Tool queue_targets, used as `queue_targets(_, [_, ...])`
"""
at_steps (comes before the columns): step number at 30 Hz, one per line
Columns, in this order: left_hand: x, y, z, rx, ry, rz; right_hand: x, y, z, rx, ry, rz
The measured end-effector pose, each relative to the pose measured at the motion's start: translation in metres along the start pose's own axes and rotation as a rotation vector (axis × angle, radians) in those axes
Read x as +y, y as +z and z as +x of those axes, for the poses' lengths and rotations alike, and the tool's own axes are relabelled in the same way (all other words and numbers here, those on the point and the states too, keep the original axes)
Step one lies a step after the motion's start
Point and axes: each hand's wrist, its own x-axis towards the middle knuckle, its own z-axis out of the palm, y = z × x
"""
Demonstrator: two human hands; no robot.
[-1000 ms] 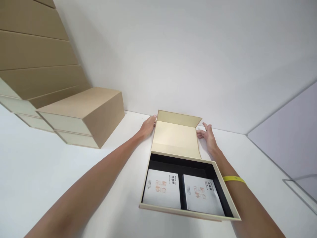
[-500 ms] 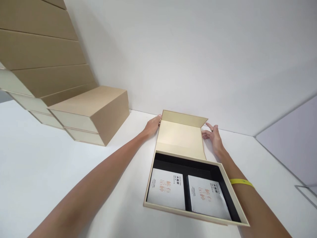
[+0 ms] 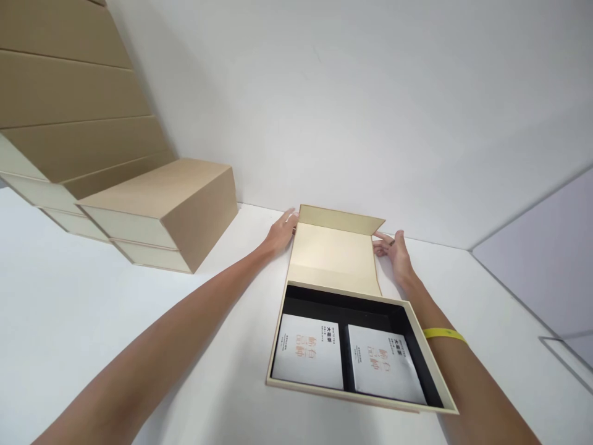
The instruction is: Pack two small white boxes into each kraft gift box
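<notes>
An open cream gift box [image 3: 274, 346] lies on the white table, its lid [image 3: 334, 250] folded out away from me and its end flap [image 3: 341, 220] tilted up. Inside the black interior sit two white packs side by side, the left pack [image 3: 306, 351] and the right pack [image 3: 386, 364], both with orange and black print. My left hand [image 3: 281, 231] is at the lid's far left corner, fingers apart, with nothing held. At the lid's right edge is my right hand [image 3: 393, 252], thumb raised and fingers spread, also holding nothing.
Closed tan boxes [image 3: 199, 210] are stacked at the left, rising high at the far left. A white wall [image 3: 324, 111] stands behind the box. A grey-edged panel [image 3: 546, 259] is at the right. A yellow band [image 3: 445, 334] circles my right wrist.
The fingers of my left hand have lifted and spread at the lid's corner. My right hand's fingers have shifted slightly at the flap. The whole view has moved a little.
</notes>
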Motion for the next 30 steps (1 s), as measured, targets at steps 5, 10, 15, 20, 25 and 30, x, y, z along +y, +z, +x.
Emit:
queue_targets(5, [0.002,-0.001,-0.001,0.02,-0.031,0.012,0.0,0.002,-0.002,0.038,-0.018,0.016])
queue_targets(10, [0.006,0.002,-0.003,-0.003,-0.045,-0.002,-0.001,0.002,-0.001,0.019,-0.021,-0.008])
queue_targets(15, [0.008,0.002,-0.004,0.011,-0.038,-0.019,-0.002,0.002,-0.001,0.02,-0.027,-0.012])
queue_targets(20, [0.008,0.002,-0.004,-0.015,-0.035,-0.033,-0.002,0.003,-0.002,0.018,-0.03,-0.015])
queue_targets(25, [0.011,0.003,-0.004,0.011,-0.039,-0.042,-0.003,0.002,-0.002,0.016,-0.021,-0.017])
queue_targets(30, [0.016,0.004,-0.006,-0.028,-0.038,-0.039,-0.003,0.0,0.0,0.013,-0.013,-0.024])
